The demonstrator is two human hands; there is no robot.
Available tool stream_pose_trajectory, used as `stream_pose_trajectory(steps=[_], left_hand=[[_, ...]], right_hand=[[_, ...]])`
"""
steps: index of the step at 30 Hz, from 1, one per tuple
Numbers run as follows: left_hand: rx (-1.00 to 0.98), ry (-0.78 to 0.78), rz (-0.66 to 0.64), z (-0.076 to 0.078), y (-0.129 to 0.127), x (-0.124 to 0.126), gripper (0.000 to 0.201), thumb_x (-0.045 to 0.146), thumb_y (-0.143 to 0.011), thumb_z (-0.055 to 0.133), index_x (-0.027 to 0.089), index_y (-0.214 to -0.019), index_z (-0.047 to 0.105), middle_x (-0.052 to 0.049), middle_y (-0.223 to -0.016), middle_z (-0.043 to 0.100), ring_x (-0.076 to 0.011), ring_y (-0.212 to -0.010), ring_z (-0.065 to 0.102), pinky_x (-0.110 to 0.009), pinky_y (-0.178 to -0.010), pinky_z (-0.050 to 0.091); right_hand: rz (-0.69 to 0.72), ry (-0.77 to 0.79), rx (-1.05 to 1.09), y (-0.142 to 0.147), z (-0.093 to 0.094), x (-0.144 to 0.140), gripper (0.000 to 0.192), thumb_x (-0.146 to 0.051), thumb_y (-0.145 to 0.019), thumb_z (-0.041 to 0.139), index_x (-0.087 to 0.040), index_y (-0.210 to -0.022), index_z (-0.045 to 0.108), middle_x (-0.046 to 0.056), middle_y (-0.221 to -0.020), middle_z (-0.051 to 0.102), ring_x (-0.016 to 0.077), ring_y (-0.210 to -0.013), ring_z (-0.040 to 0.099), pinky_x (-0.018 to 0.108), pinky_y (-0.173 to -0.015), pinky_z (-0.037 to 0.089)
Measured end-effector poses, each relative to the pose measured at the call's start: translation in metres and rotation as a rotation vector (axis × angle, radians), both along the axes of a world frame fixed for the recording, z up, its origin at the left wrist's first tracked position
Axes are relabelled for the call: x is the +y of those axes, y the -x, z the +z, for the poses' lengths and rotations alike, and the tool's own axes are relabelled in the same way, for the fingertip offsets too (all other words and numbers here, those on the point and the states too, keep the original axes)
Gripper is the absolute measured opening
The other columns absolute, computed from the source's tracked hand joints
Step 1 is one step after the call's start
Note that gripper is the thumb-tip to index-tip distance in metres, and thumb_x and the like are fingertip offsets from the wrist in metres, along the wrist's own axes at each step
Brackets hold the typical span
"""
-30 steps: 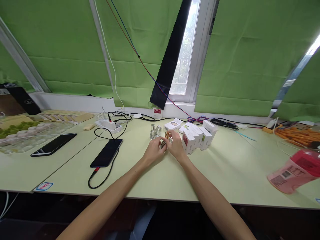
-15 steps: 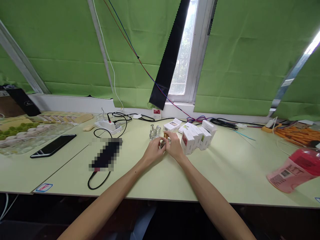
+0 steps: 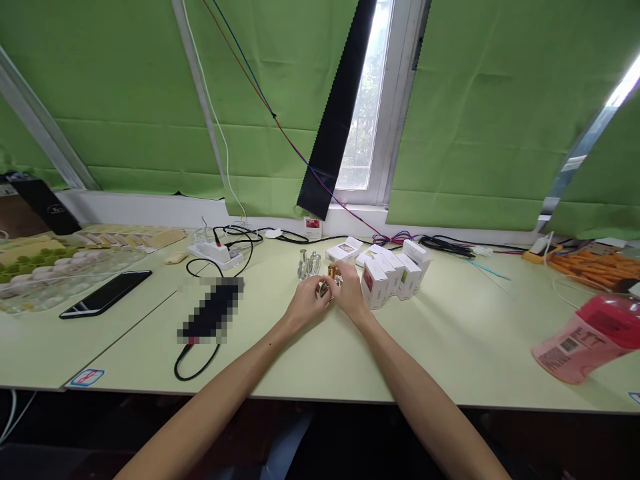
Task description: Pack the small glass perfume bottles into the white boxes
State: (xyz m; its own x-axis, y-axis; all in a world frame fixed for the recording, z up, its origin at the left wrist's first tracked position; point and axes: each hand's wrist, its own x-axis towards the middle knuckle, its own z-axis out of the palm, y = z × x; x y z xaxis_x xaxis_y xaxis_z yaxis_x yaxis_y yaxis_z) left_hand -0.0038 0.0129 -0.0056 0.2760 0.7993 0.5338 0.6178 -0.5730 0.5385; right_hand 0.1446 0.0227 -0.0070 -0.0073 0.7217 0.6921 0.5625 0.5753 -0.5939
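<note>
Both my hands meet near the middle of the table around a small glass perfume bottle with a gold neck (image 3: 331, 272). My left hand (image 3: 306, 301) is closed on the bottle's left side, fingers bent. On the other side my right hand (image 3: 351, 295) grips it, its fingers close to the gold part. Most of the bottle's body is hidden by the fingers. Just behind my left hand stand clear glass bottles with silver tops (image 3: 309, 265). Several small white boxes with printed pictures (image 3: 395, 275) stand right of my right hand, and another white box (image 3: 343, 250) lies behind it.
At left are a power strip (image 3: 220, 255), a black phone (image 3: 106, 293), a blurred-out dark object (image 3: 214, 310) with a looped cable, and trays of eggs (image 3: 50, 275). A pink bottle with a red lid (image 3: 585, 340) stands at right. Cables (image 3: 445, 245) run along the wall.
The view has shifted very slightly. Both hands stay around the bottle, with a little more of its gold neck showing between the fingers.
</note>
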Motion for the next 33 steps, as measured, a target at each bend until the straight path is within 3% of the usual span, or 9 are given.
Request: stream_pose_trajectory(steps=[9, 17, 23, 33], left_hand=[[0.026, 0.030, 0.052, -0.0018, 0.0014, 0.0037, 0.019, 0.035, -0.090, 0.059, 0.018, -0.084, 0.065, -0.003, -0.072, 0.063, -0.0153, -0.059, 0.050, -0.030, -0.061, 0.040], [0.033, -0.006, 0.061, -0.0017, 0.0007, 0.0020, 0.016, 0.031, -0.090, 0.060, 0.019, -0.082, 0.064, -0.002, -0.072, 0.062, -0.0155, -0.060, 0.051, -0.029, -0.061, 0.039], [0.038, -0.004, 0.045, -0.0015, 0.0012, 0.0015, 0.013, 0.026, -0.088, 0.060, 0.018, -0.094, 0.069, -0.002, -0.076, 0.065, -0.0156, -0.063, 0.053, -0.029, -0.063, 0.041], [0.036, 0.004, 0.067, 0.0013, -0.0001, 0.0017, 0.011, 0.026, -0.087, 0.062, 0.019, -0.080, 0.064, -0.002, -0.070, 0.061, -0.0155, -0.059, 0.051, -0.030, -0.061, 0.040]], right_hand=[[0.069, -0.041, -0.002, 0.0007, -0.0032, -0.0009, 0.030, -0.014, -0.095, 0.050, -0.019, -0.120, 0.066, 0.011, -0.114, 0.073, 0.0278, -0.109, 0.059, 0.040, -0.092, 0.050], [0.029, -0.003, -0.038, 0.0004, -0.0023, 0.0001, 0.015, -0.017, -0.092, 0.053, -0.020, -0.104, 0.063, 0.009, -0.099, 0.069, 0.0278, -0.097, 0.057, 0.040, -0.086, 0.048], [-0.026, 0.007, -0.040, 0.0015, -0.0010, 0.0002, 0.004, -0.023, -0.092, 0.059, -0.021, -0.096, 0.060, 0.009, -0.096, 0.067, 0.0274, -0.094, 0.056, 0.039, -0.082, 0.047], [0.063, -0.050, -0.017, 0.0044, -0.0059, -0.0027, 0.033, -0.014, -0.095, 0.049, -0.020, -0.122, 0.067, 0.011, -0.112, 0.073, 0.0284, -0.108, 0.059, 0.042, -0.095, 0.050]])
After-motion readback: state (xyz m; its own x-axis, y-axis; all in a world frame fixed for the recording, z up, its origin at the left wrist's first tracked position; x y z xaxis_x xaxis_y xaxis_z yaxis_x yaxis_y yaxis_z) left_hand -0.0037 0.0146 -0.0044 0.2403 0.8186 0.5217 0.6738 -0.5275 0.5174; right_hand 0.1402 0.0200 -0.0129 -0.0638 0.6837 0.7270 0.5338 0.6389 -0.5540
